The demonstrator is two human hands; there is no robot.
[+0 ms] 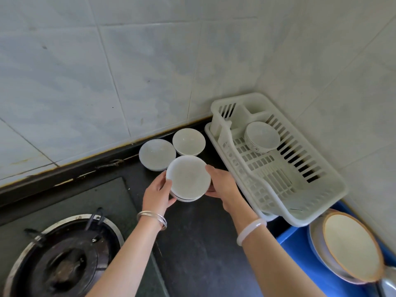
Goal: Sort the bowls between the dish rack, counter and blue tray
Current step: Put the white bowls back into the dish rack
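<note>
Right now, bowl stack (188, 179) sits clasped between left hand (157, 192) and right hand (222, 185).

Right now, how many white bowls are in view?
4: two on the counter by the wall, one in both hands, one in the dish rack. Stacked ones may hide beneath.

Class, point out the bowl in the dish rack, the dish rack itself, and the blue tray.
bowl in the dish rack (261, 137), head view, its inside.
dish rack (216, 103), head view, back rim corner.
blue tray (296, 246), head view, bare floor.
</note>
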